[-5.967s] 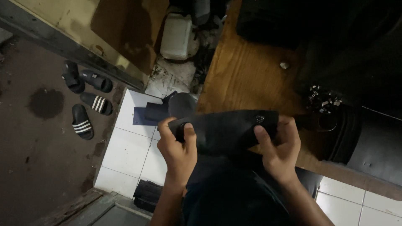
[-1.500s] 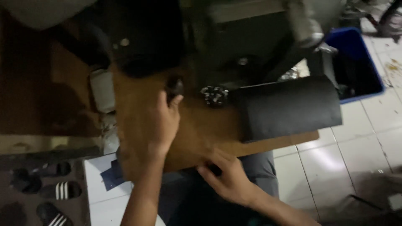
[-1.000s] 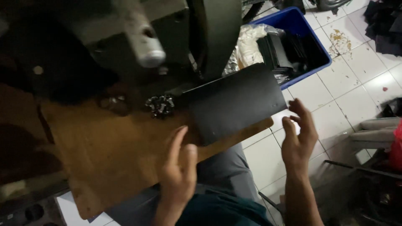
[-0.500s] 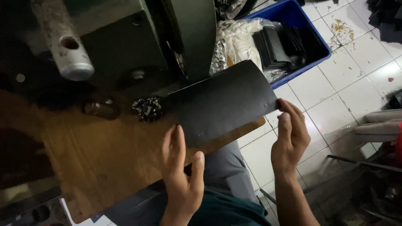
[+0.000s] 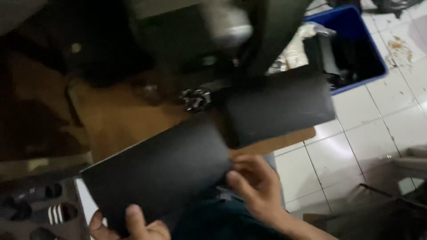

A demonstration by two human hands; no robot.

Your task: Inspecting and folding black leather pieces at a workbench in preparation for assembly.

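Left hand [image 5: 133, 226]: cut by bottom edge; only thumb and knuckles show, fingers hidden behind the black sheet [image 5: 158, 171].
Right hand [image 5: 255, 186]: motion-blurred, fingertips indistinct at the sheet's edge.
Machine [image 5: 209, 35]: heavily blurred, top cut off.
Blue bin [image 5: 373, 66]: contents too dark to identify.
Sandals [image 5: 49, 209]: partly cropped at left.

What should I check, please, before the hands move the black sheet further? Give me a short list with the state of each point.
1. Left hand grips the near black sheet at its lower edge: ok.
2. Right hand touches the sheet's right edge: ok, though blurred.
3. Second black sheet lies flat on the wooden table: ok, but it overhangs the edge.
4. Metal part is free of both sheets: cannot tell.
5. Blue bin is apart from the hands: ok.
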